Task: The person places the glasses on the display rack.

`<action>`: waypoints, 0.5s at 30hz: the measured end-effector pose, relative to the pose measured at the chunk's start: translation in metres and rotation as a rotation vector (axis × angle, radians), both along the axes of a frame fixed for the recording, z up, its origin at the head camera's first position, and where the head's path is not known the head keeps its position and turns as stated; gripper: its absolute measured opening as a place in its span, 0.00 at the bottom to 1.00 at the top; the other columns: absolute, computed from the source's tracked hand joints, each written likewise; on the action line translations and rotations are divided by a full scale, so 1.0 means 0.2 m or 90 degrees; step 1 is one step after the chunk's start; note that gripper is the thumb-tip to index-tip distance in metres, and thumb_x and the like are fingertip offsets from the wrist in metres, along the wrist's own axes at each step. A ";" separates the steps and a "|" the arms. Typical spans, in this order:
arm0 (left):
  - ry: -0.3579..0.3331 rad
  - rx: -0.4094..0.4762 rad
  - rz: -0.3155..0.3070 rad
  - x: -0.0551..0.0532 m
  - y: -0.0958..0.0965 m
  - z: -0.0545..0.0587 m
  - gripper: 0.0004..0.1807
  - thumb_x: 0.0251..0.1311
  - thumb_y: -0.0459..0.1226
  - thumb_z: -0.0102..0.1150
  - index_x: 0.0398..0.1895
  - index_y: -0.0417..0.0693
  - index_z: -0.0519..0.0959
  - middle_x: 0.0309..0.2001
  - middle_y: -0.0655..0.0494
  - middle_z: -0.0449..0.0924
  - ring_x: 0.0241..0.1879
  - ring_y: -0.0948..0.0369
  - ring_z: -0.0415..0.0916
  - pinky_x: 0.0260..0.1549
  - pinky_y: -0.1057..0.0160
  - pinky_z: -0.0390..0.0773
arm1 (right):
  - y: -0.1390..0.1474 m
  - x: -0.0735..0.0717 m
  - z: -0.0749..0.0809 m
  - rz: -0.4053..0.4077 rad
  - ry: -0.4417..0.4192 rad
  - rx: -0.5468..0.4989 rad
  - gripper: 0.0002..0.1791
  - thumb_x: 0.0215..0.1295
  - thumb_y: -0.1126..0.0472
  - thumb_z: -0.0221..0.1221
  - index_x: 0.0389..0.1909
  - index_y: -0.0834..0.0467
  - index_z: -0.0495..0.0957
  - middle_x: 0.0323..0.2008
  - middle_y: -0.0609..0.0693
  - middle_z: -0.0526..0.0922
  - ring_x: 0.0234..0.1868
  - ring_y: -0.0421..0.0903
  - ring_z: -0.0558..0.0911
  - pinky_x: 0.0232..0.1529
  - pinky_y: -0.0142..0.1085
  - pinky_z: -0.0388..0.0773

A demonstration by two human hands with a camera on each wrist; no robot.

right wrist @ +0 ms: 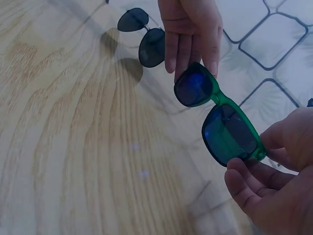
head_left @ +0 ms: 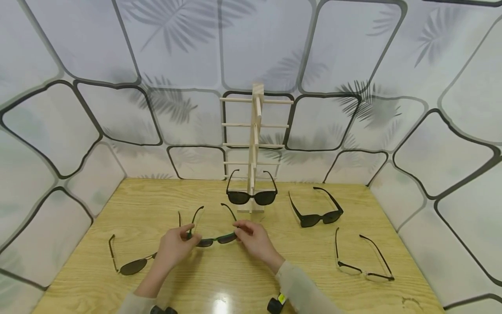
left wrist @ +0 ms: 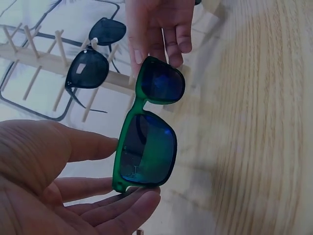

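Both hands hold a pair of green-framed sunglasses (head_left: 205, 243) by its two ends, lenses toward me and temples unfolded toward the back. My left hand (head_left: 176, 246) pinches the left end near the hinge, thumb on one side and fingers on the other. At the opposite end, the right hand (head_left: 256, 242) grips the frame the same way. Blue-green reflections show on the dark lenses (left wrist: 149, 149) in the left wrist view. Seen from the right wrist, the green frame (right wrist: 238, 113) slants between the two hands, over the wooden table (right wrist: 73, 147).
Behind stands a wooden display rack (head_left: 257, 93) with several pegs; black sunglasses (head_left: 264, 197) sit low on it. Dark aviator sunglasses (head_left: 133, 267) lie left, partly behind my left arm. Black sunglasses (head_left: 321, 219) and half-rim eyeglasses (head_left: 378, 275) lie right. Patterned cloth walls (head_left: 259, 43) enclose the table.
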State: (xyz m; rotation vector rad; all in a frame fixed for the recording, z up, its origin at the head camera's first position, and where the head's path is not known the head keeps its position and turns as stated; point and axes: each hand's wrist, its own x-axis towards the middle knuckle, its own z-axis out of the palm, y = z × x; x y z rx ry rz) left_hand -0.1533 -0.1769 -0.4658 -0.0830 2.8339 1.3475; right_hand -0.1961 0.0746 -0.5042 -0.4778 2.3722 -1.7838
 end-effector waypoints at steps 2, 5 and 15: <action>0.007 0.003 0.002 0.02 -0.01 0.02 0.27 0.69 0.39 0.68 0.66 0.33 0.79 0.50 0.31 0.87 0.44 0.45 0.88 0.25 0.62 0.77 | 0.00 0.00 0.01 0.003 -0.002 -0.005 0.18 0.80 0.62 0.58 0.61 0.68 0.81 0.49 0.63 0.88 0.43 0.59 0.88 0.39 0.31 0.84; 0.012 0.018 0.005 0.04 -0.02 0.04 0.28 0.69 0.41 0.69 0.67 0.34 0.79 0.50 0.31 0.87 0.45 0.43 0.89 0.25 0.62 0.80 | -0.01 0.00 0.03 0.007 -0.004 -0.012 0.18 0.80 0.61 0.58 0.62 0.68 0.81 0.48 0.63 0.88 0.43 0.59 0.87 0.40 0.40 0.87; 0.016 0.061 0.025 0.12 -0.07 0.15 0.27 0.74 0.43 0.64 0.71 0.41 0.78 0.57 0.30 0.84 0.51 0.40 0.88 0.33 0.60 0.87 | -0.02 0.03 0.14 0.019 0.013 -0.018 0.18 0.81 0.57 0.58 0.64 0.60 0.82 0.45 0.59 0.88 0.42 0.55 0.87 0.46 0.48 0.87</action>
